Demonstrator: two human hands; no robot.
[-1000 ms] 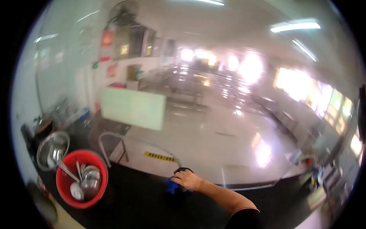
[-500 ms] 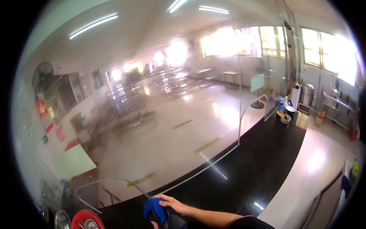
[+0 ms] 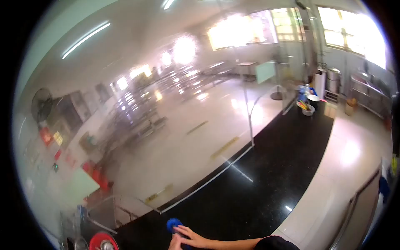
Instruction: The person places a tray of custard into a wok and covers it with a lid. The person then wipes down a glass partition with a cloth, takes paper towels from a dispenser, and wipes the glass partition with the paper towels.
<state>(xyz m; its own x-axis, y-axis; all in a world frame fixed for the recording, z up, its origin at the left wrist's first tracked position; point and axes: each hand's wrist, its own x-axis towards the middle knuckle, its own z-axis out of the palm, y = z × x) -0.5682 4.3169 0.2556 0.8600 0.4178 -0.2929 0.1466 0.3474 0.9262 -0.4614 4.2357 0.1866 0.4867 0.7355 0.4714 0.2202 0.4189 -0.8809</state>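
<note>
A bunched blue cloth [image 3: 173, 224], with a darker part, is held low over the black counter [image 3: 258, 175] at the bottom of the head view. My right hand [image 3: 192, 238] reaches in from the right, its fingers closed over the cloth. Close against it, my left hand [image 3: 175, 241] grips the same cloth from the near side; the frame edge cuts part of it off. Some of the cloth is hidden behind my fingers.
Left of my hands stands a red bowl [image 3: 94, 242] with metal items inside. Clear panels in a metal frame [image 3: 251, 129] line the counter's far edge. A white basket [image 3: 308, 111] with colourful items sits at the far end. A brown panel [image 3: 354, 214] stands at right.
The cloth is more tightly bunched, and my two hands have come together on it. My head view has shifted, so the room's fixtures appear higher and further left.
</note>
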